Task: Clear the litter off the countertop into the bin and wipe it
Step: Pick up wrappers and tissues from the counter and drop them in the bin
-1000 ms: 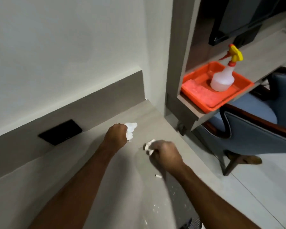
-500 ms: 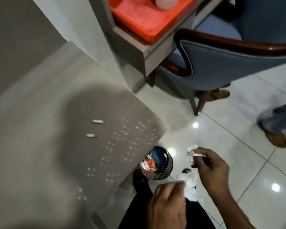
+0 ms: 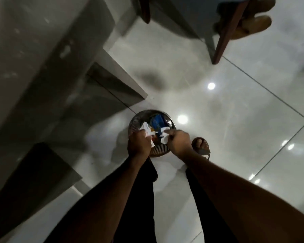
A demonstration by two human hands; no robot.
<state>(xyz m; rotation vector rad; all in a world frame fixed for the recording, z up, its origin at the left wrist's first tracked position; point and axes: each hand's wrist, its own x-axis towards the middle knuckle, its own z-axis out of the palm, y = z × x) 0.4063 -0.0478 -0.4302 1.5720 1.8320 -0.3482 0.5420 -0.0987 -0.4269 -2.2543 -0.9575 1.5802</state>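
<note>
Paper scraps (image 3: 146, 129) sit clenched in our left hand (image 3: 139, 143) and right hand (image 3: 180, 142) (both fists tight), just above the bin (image 3: 135, 120).

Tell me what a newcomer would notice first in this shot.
Both hands meet over the round metal bin on the floor at centre: the left hand and the right hand each clutch crumpled white paper above its mouth, where a blue wrapper already lies. Next comes the glossy tiled floor with bright light spots, and the grey countertop along the left.
</note>
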